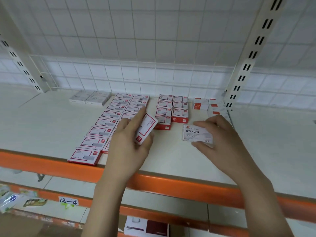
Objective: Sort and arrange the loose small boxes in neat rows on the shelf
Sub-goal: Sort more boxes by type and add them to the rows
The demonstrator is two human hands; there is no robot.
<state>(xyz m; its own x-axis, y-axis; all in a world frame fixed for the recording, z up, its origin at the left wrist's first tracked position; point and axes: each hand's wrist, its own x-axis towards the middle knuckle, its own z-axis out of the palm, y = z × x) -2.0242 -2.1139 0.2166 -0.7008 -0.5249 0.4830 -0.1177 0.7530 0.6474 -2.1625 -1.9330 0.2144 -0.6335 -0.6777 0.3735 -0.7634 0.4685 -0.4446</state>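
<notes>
Left fingers (136, 115) gripping red-bordered box (147, 129), right fingers (203, 124) pinching STAPLES box (196, 134), bare shelf (171, 158) between.

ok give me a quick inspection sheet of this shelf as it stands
surface: white shelf with orange front rail.
job's things: red-bordered boxes in rows at left; shorter rows mid-shelf; grey staples boxes at back left.
clutter: small pile of boxes by the right upright.
hands: left hand holds a red-bordered box; right hand pinches a grey STAPLES box.
cables: nothing seen.
surroundings: wire grid back; label 13-4 below.
</notes>
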